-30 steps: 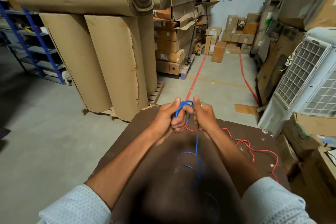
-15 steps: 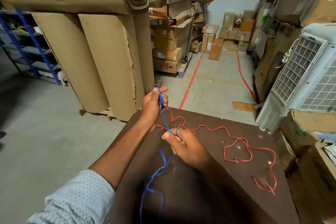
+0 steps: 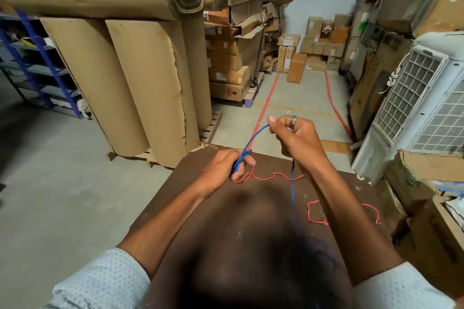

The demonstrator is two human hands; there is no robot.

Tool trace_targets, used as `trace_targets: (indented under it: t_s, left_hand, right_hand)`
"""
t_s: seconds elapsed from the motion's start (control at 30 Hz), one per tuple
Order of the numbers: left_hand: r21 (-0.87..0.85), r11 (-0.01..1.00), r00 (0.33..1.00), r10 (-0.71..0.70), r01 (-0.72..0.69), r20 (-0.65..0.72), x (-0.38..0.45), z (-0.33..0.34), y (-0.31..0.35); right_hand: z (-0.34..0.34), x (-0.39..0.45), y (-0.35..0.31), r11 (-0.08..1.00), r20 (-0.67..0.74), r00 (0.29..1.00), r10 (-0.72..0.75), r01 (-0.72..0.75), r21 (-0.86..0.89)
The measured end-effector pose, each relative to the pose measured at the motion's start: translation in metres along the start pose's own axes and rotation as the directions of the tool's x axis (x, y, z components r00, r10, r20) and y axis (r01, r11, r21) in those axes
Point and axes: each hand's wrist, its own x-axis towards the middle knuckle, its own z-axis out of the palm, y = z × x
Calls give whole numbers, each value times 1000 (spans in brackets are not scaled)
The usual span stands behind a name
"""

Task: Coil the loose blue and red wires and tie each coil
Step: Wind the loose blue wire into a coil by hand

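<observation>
On the brown counter (image 3: pixel 251 246) my left hand (image 3: pixel 227 167) grips the small bundle of blue wire (image 3: pixel 253 139) wound so far, while my right hand (image 3: pixel 293 137), raised above it, pinches the next stretch, the tail dropping to the counter. I judge the blue coil is mid-winding: next I should lay this loop onto the bundle. The red wire (image 3: pixel 266 178) lies loose, untouched; 0.5 s ago my right hand was low by the counter, now lifted.
</observation>
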Motion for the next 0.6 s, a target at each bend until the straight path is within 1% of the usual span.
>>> trace_targets:
  t_s: [0.13, 0.23, 0.33, 0.4, 0.47, 0.53, 0.6]
  left_hand:
    - [-260, 966, 993, 21, 11, 119, -5, 8, 11]
    - [-421, 907, 991, 55, 2, 122, -3, 9, 22]
    - [-563, 827, 989, 95, -16, 111, 5, 5, 36]
    - [-622, 783, 990, 106, -28, 89, 10, 4, 45]
    - [-667, 743, 992, 117, -61, 39, 15, 3, 51]
    - [-711, 694, 992, 121, -114, -41, 20, -1, 57]
    - [-726, 668, 986, 100, -164, -130, 27, -8, 65]
  right_hand:
    - [-5, 22, 19, 1000, -58, 998, 21, -22, -15]
    - [-2, 27, 39, 997, -62, 996, 64, -61, 51]
    - [7, 20, 55, 995, -27, 996, 85, -84, 54]
    - [16, 12, 62, 994, 18, 996, 88, -89, 61]
    - [24, 4, 65, 994, 54, 994, 91, -94, 64]
    - [32, -3, 68, 994, 84, 992, 92, -96, 47]
    - [39, -12, 72, 994, 116, 988, 105, -107, 11]
